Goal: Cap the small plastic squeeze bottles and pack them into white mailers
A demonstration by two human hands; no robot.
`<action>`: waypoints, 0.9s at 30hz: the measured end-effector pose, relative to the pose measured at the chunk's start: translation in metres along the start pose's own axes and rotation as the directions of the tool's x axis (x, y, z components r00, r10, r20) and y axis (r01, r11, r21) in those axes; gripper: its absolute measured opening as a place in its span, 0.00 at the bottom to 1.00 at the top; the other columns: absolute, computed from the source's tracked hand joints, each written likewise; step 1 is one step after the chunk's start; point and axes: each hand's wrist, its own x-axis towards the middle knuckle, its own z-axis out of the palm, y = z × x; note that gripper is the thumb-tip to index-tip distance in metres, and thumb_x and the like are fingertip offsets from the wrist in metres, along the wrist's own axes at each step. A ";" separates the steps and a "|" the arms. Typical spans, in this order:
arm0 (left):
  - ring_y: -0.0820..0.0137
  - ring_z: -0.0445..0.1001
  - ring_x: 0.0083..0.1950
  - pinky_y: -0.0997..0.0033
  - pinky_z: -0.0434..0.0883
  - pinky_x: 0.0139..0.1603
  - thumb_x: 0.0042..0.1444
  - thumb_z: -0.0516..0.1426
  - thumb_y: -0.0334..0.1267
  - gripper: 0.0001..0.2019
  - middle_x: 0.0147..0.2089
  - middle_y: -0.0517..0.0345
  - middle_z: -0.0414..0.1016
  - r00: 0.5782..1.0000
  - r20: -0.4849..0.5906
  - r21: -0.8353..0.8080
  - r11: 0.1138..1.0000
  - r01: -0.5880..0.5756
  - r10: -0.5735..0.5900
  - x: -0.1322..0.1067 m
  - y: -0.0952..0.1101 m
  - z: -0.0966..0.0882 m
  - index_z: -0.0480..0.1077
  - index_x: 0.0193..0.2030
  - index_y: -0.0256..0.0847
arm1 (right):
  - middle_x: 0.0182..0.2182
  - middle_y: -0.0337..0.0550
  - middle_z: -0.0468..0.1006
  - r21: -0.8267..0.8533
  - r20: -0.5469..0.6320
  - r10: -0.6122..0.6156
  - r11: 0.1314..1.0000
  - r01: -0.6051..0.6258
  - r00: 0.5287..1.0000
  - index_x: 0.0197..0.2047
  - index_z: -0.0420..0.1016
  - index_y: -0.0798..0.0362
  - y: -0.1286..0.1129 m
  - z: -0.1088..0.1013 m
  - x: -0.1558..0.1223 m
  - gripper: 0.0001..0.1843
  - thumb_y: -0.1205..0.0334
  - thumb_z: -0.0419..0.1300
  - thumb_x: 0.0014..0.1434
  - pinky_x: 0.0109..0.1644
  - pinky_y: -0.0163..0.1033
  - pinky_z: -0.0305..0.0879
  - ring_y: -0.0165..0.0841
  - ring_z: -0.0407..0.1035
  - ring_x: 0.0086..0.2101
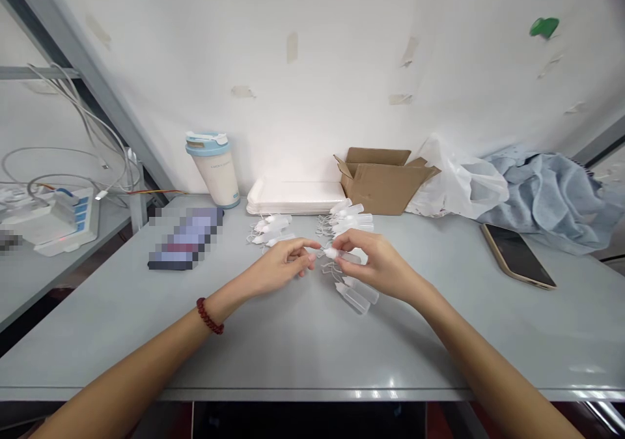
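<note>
Both my hands meet over the middle of the grey table (303,348). My right hand (378,266) grips a small clear dropper bottle (344,255) with a white tip, held sideways. My left hand (283,266) pinches at that bottle's tip end with its fingertips; what it pinches is too small to name. A red bead bracelet (209,315) is on my left wrist. Two more clear bottles (359,294) lie just under my right hand. Beyond the hands lie two small heaps of like bottles, one on the left (271,228) and one on the right (349,217).
Along the wall stand a lidded cup (215,169), a stack of white trays (295,197), an open cardboard box (383,178), a white plastic bag (456,182) and blue cloth (547,195). A phone (517,256) lies right. A blurred flat item (185,237) lies left, a power strip (58,221) beyond.
</note>
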 end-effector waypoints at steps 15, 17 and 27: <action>0.72 0.68 0.31 0.73 0.66 0.30 0.53 0.55 0.44 0.13 0.33 0.57 0.71 1.000 -0.004 -0.041 0.999 0.010 -0.010 -0.005 0.009 -0.005 0.70 0.40 0.39 | 0.32 0.40 0.74 0.016 -0.033 0.054 0.998 -0.053 0.998 0.36 0.70 0.53 0.001 0.000 0.001 0.05 0.66 0.56 0.54 0.30 0.31 0.60 0.30 0.66 0.34; 0.72 0.68 0.30 0.74 0.65 0.29 0.54 0.53 0.45 0.13 0.33 0.57 0.72 1.000 -0.001 -0.039 0.999 0.014 -0.014 -0.005 0.009 -0.006 0.70 0.39 0.38 | 0.32 0.40 0.74 -0.001 -0.037 0.041 0.999 -0.041 0.998 0.36 0.70 0.53 0.001 0.000 0.001 0.05 0.67 0.56 0.53 0.32 0.32 0.61 0.30 0.66 0.34; 0.75 0.65 0.27 0.75 0.63 0.26 0.54 0.54 0.45 0.13 0.32 0.57 0.72 1.000 0.019 -0.143 0.990 0.004 -0.001 -0.004 0.011 -0.004 0.72 0.35 0.37 | 0.30 0.39 0.72 0.020 0.019 0.033 0.999 -0.033 0.999 0.35 0.70 0.53 -0.001 0.003 0.001 0.07 0.69 0.56 0.50 0.35 0.33 0.62 0.29 0.64 0.32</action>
